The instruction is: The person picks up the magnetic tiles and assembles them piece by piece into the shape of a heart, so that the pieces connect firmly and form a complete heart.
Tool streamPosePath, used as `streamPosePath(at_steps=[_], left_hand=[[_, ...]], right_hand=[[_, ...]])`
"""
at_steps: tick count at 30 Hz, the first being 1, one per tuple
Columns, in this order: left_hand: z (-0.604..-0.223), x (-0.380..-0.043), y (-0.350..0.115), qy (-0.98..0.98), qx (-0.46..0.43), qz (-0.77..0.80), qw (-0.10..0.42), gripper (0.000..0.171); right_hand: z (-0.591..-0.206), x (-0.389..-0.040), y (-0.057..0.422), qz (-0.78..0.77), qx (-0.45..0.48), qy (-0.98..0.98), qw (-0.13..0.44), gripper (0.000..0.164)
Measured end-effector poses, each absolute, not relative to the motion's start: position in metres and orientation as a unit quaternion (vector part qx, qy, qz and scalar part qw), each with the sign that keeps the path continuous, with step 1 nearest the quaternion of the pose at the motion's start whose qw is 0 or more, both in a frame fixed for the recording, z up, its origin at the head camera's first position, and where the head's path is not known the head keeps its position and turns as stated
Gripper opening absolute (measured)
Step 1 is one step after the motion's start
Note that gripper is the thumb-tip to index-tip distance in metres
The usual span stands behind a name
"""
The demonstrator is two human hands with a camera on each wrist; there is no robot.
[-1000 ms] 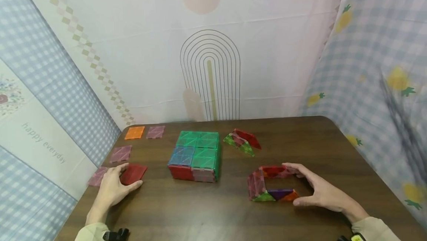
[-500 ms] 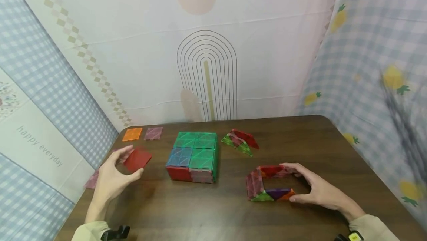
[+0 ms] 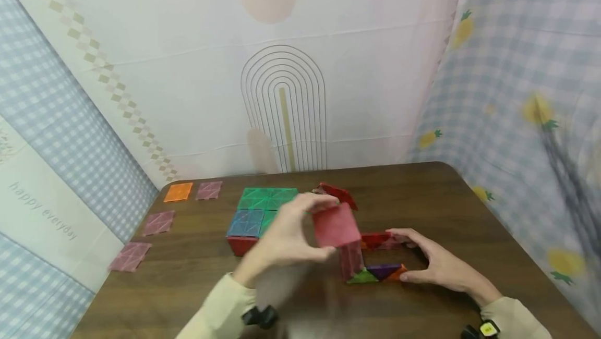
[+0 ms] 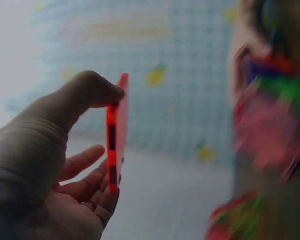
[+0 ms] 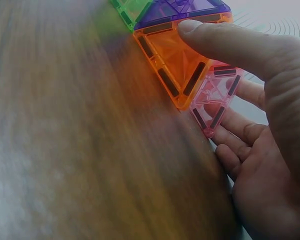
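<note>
My left hand [image 3: 286, 232] pinches a red square magnetic tile [image 3: 335, 227] between thumb and fingers, raised above the table. In the left wrist view the tile [image 4: 117, 135] is seen edge-on. The tile hangs over the left end of a low magnetic-tile frame [image 3: 351, 263] with pink, green, purple and orange pieces, hiding part of it. At that frame's right end my right hand [image 3: 443, 266] holds both long sides, thumb on one and fingers on the other. In the right wrist view the thumb lies on an orange triangle tile [image 5: 175, 65], with fingers behind a pink triangle [image 5: 215, 95].
A box of tiles with a green and blue top [image 3: 255, 201] stands mid-table, partly behind my left hand. Beyond it lies a red tile piece [image 3: 343, 195], partly covered. An orange square [image 3: 178, 192] and several pink squares [image 3: 158, 222] lie flat at the left.
My left hand has lifted the red tile off the table's left side and carried it right, over to the frame. The right hand stays at the frame's right end.
</note>
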State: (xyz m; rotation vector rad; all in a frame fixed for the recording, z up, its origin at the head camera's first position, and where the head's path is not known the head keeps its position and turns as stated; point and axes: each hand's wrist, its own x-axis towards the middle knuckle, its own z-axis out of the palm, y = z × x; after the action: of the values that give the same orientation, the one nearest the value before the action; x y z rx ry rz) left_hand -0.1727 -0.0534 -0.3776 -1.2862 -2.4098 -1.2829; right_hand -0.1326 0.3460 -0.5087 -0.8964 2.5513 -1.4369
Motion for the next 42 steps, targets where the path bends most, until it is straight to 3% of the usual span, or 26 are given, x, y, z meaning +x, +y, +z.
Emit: streamPosePath(at_steps=[3,7,16,23,28,33,42], left_hand=[[-0.397,-0.174,-0.009,-0.802,-0.447,-0.396,-0.001,0.084],[-0.418,-0.176,0.024,-0.818,-0.447,-0.358,-0.045,0.080],[-0.439,-0.177,0.034,-0.834,-0.449,-0.314,-0.063,0.076],[-0.435,-0.181,0.029,-0.832,-0.453,-0.316,-0.061,0.086],[-0.415,-0.186,0.018,-0.818,-0.450,-0.358,-0.017,0.093],[-0.382,-0.190,-0.008,-0.796,-0.447,-0.403,0.060,0.094],[-0.349,-0.199,-0.113,-0.824,-0.366,-0.380,0.205,0.097]], right_hand=[[-0.509,-0.133,0.348,-0.471,-0.286,0.834,0.040,0.084],[-0.511,-0.135,0.347,-0.470,-0.281,0.836,0.039,0.082],[-0.510,-0.133,0.345,-0.469,-0.289,0.834,0.036,0.081],[-0.510,-0.134,0.347,-0.466,-0.284,0.838,0.037,0.081],[-0.511,-0.135,0.347,-0.467,-0.287,0.836,0.038,0.082],[-0.511,-0.135,0.347,-0.468,-0.284,0.836,0.039,0.082],[-0.509,-0.133,0.346,-0.471,-0.285,0.834,0.041,0.082]])
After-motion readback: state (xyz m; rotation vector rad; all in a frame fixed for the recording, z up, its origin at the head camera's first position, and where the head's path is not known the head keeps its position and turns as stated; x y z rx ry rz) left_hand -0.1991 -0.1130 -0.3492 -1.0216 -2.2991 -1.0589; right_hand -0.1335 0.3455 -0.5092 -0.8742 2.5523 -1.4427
